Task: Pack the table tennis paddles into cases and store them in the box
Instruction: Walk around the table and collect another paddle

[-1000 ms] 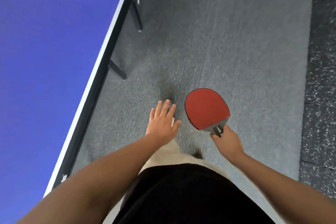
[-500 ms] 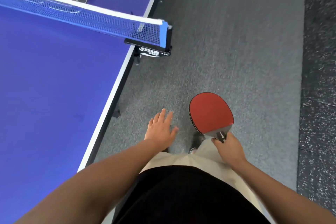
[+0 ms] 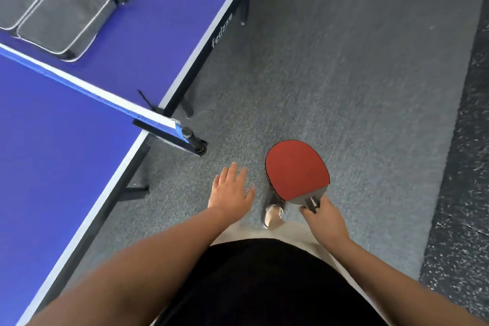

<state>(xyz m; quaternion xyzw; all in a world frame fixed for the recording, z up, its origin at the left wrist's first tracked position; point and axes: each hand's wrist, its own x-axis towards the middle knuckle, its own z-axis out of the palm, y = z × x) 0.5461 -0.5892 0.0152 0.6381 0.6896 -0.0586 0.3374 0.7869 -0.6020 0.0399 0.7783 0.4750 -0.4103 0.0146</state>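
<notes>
Your right hand (image 3: 324, 222) has its fingers wrapped round the handle of the red paddle (image 3: 296, 169), which hangs face up over the grey carpet (image 3: 344, 74), well apart from the desk (image 3: 66, 167). Your left hand (image 3: 230, 192) is spread and relaxed, holding nothing, between the paddle and the desk edge. Two grey cases (image 3: 63, 13) lie side by side on the far half of the desk, beyond the net (image 3: 87, 87); they look zipped shut, though at this angle you cannot be sure. No box shows in this view. The step in hand seems to be carrying the paddle round to those cases, so keep your grip low on the handle and the blade level. Give the net post (image 3: 193, 140) room as you pass it, since it juts out past the desk edge. Use the free left hand to steady and open the nearer case, then slide the blade in first.
</notes>
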